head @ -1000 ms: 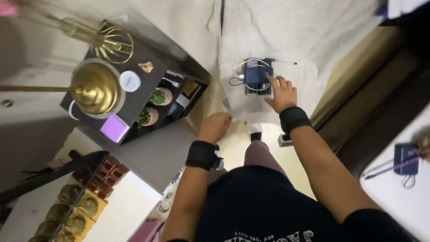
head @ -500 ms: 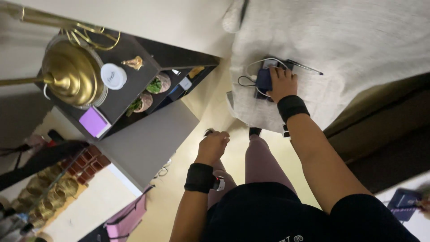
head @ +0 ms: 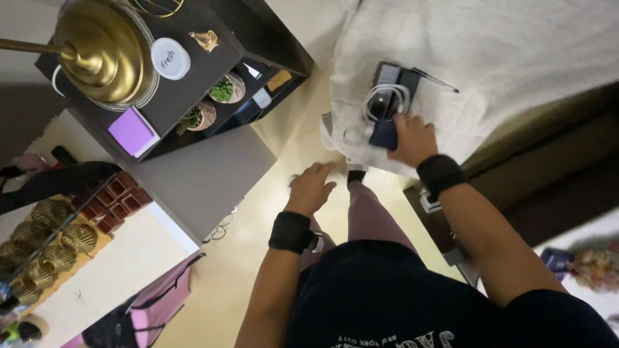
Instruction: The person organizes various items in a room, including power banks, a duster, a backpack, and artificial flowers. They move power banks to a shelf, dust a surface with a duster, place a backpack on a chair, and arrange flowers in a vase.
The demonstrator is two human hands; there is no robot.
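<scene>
Reaching onto a pale cloth-covered bed (head: pixel 516 58), upper right of the frame.
Spread across the upper right, light fabric bearing a dark blue device (head: pixel 387 132) with a white cable coil (head: pixel 385 100) on top. Filling the upper left, a black shelf unit (head: pixel 193 90) carrying a brass lamp (head: pixel 106 55), a purple pad (head: pixel 131 131) and small potted plants (head: pixel 222 90). Right hand (head: pixel 412 138), centre right, fingers clamped on the device's lower end. Left hand (head: pixel 313 188), centre, hanging over the floor, fingers loosely apart, holding nothing. Black wristbands on both wrists.
</scene>
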